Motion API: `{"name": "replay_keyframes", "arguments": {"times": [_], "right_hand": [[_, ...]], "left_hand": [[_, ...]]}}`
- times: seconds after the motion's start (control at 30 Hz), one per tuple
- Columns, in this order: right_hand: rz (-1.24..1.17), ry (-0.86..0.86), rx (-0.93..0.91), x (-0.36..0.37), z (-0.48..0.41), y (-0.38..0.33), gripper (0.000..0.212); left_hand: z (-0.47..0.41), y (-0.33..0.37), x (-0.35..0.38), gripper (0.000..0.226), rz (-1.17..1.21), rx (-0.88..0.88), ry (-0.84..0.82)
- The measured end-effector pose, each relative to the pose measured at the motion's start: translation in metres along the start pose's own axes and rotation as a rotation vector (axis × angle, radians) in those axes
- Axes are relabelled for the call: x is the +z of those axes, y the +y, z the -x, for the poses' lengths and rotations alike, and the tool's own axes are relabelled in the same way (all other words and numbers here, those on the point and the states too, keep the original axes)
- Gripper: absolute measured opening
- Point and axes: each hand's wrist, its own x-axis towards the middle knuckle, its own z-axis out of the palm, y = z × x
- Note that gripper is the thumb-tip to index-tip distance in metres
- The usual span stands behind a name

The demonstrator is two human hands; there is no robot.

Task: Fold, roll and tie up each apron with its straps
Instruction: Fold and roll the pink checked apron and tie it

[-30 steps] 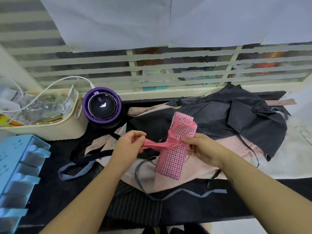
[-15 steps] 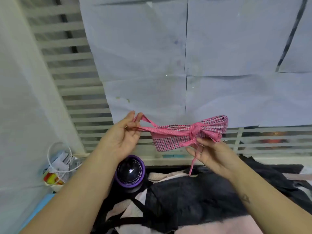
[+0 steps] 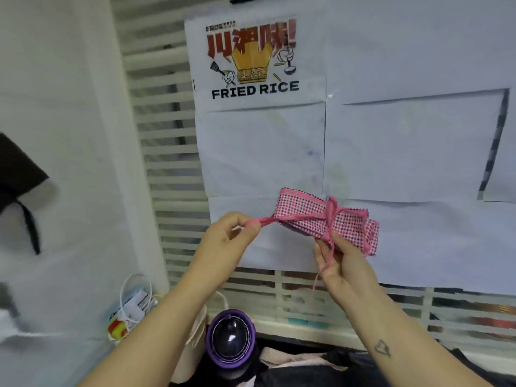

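Observation:
A rolled pink checked apron (image 3: 307, 216) hangs in the air at chest height, bound round its middle by its pink strap (image 3: 329, 216). My left hand (image 3: 229, 238) pinches one strap end and holds it taut out to the left. My right hand (image 3: 343, 261) holds the roll from below, with the other strap end running down between its fingers. At the bottom edge, dark and pale pink aprons (image 3: 307, 367) lie in a pile on the table.
A purple round device (image 3: 230, 342) stands on the table below my hands. A beige basket (image 3: 192, 336) with packets sits to its left. Papered slatted screen with a fried rice poster (image 3: 255, 62) is straight ahead. A dark cloth (image 3: 16, 174) hangs on the left wall.
Both hands lifted the pink roll from the apron pile up into the air. The view tilted upward to the wall. The left hand keeps the strap end drawn out to the left.

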Motion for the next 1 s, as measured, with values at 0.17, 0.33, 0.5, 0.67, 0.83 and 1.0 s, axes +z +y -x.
{"name": "replay_keyframes", "arguments": {"times": [0.17,0.33,0.5,0.67,0.83,1.0], "right_hand": [[-0.014,0.009,0.175,0.012,0.011,0.011,0.018],[-0.025,-0.149,0.163,0.011,0.016,0.006,0.010],[0.301,-0.466,0.230,0.005,0.029,0.012,0.015],[0.560,-0.706,0.354,0.006,0.040,0.018,0.018],[0.424,-0.814,0.476,0.026,0.038,0.030,0.056],[0.206,-0.712,0.555,0.050,0.042,0.064,0.055]], "left_hand": [[0.016,0.017,0.005,0.027,-0.355,0.214,-0.233],[0.022,0.004,-0.025,0.023,-0.224,0.023,0.045],[0.006,0.023,-0.045,0.030,0.222,-0.260,0.346],[-0.005,0.040,-0.062,0.041,0.485,-0.555,0.126],[0.013,0.047,-0.078,0.091,0.425,-0.688,-0.243],[0.024,0.054,-0.101,0.094,0.143,-0.526,-0.330]]}}
